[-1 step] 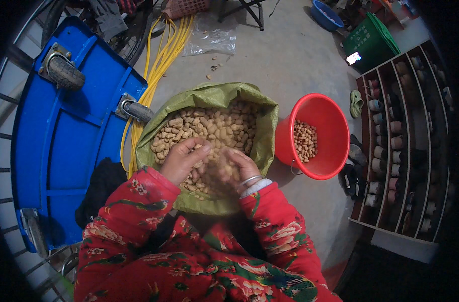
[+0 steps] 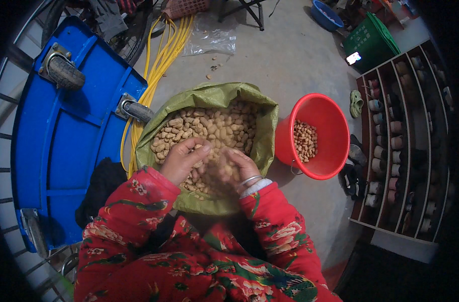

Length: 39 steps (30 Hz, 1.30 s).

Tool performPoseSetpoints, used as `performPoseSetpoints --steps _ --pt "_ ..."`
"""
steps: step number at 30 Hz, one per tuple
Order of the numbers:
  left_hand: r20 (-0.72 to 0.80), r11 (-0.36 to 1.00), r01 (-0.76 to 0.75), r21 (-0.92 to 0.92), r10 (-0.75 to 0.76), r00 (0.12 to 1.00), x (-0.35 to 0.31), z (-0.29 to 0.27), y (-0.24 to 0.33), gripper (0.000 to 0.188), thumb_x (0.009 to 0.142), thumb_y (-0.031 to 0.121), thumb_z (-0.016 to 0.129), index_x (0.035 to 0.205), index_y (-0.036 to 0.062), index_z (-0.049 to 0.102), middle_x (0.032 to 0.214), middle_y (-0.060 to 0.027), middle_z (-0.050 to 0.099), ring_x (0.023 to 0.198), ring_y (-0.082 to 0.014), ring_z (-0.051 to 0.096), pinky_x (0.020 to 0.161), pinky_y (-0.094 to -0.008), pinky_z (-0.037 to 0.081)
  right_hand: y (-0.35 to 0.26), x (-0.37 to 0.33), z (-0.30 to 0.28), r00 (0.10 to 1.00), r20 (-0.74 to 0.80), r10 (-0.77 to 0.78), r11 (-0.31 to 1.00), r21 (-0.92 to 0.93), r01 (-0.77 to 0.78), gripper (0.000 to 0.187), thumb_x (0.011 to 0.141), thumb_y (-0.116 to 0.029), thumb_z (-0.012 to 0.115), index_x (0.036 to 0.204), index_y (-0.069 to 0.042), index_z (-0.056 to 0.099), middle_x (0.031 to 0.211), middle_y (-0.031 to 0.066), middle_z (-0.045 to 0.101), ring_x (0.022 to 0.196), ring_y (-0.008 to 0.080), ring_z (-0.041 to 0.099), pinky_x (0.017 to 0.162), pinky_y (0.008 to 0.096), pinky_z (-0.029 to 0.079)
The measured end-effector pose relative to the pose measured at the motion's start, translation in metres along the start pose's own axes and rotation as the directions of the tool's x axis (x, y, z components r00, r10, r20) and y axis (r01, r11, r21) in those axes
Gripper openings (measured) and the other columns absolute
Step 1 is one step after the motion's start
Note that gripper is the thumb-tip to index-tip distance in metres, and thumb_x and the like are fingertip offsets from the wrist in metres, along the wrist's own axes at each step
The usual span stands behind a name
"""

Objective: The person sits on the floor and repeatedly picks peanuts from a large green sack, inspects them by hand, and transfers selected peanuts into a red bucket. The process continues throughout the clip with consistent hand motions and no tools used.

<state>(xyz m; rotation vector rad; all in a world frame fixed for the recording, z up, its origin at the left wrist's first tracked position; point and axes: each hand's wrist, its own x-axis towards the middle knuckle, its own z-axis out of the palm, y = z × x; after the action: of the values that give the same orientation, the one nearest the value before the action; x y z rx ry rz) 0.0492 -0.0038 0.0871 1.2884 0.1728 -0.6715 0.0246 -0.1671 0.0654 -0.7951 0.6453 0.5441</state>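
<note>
An open green sack (image 2: 212, 94) stands on the concrete floor in front of me, full of peanuts in their shells (image 2: 209, 126). My left hand (image 2: 181, 162) and my right hand (image 2: 238, 168) meet over the near side of the pile, fingers curled around peanuts. The right hand, with a silver bangle at its wrist, is slightly blurred. To the right of the sack, touching it, stands a red bucket (image 2: 337, 126) with a small heap of shelled kernels (image 2: 305, 141) in it. My red flowered sleeves fill the lower part of the view.
An upturned blue cart (image 2: 63, 146) with castor wheels lies at the left, with yellow cables (image 2: 164, 45) beside it. A shoe rack (image 2: 405, 146) stands at the right. At the back are a green crate (image 2: 370, 43), a blue basin (image 2: 325, 12) and a clear plastic bag (image 2: 212, 38).
</note>
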Motion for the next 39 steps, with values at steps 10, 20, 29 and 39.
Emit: performPoseSetpoints --steps 10,20,29,39 --pt "-0.012 1.000 -0.020 0.015 0.020 1.000 0.000 0.001 0.000 0.019 0.080 0.022 0.050 0.090 0.0063 0.050 0.063 0.0000 0.050 0.048 -0.0068 0.047 0.038 -0.0170 0.034 0.003 0.007 -0.005 0.999 0.054 -0.002 1.000 -0.031 0.003 0.030 0.073 -0.003 0.042 0.103 -0.003 0.043 0.077 0.0093 0.054 0.051 0.0137 0.048 0.038 0.0219 0.036" --pt "-0.002 0.997 -0.036 0.065 0.036 0.999 0.000 0.000 -0.002 0.018 0.078 0.020 0.052 0.090 0.0067 0.051 0.066 0.0005 0.051 0.049 -0.0054 0.047 0.038 -0.0166 0.034 0.019 0.019 -0.011 0.998 0.057 -0.040 0.996 -0.083 0.045 0.030 0.077 -0.007 0.044 0.107 -0.006 0.042 0.066 0.0057 0.053 0.043 0.0107 0.045 0.032 0.0199 0.032" --pt "0.090 0.511 -0.330 0.794 0.438 0.894 -0.002 0.005 -0.009 0.025 0.072 0.019 0.056 0.091 0.0048 0.048 0.074 -0.0096 0.057 0.066 -0.0236 0.057 0.057 -0.0298 0.043 0.011 0.005 -0.001 0.971 0.219 0.099 0.986 -0.152 -0.066 0.018 0.081 -0.020 0.046 0.094 -0.007 0.048 0.065 0.0048 0.052 0.044 0.0103 0.045 0.032 0.0203 0.033" --pt "0.224 0.404 -0.441 0.802 0.481 0.848 -0.001 0.003 -0.012 0.029 0.069 0.025 0.057 0.091 0.0083 0.050 0.075 -0.0134 0.057 0.071 -0.0307 0.055 0.059 -0.0367 0.043 0.014 0.009 -0.005 0.973 0.230 0.024 0.996 -0.093 -0.003 0.018 0.077 -0.017 0.053 0.088 -0.004 0.048 0.065 0.0040 0.051 0.046 0.0109 0.046 0.035 0.0215 0.036"
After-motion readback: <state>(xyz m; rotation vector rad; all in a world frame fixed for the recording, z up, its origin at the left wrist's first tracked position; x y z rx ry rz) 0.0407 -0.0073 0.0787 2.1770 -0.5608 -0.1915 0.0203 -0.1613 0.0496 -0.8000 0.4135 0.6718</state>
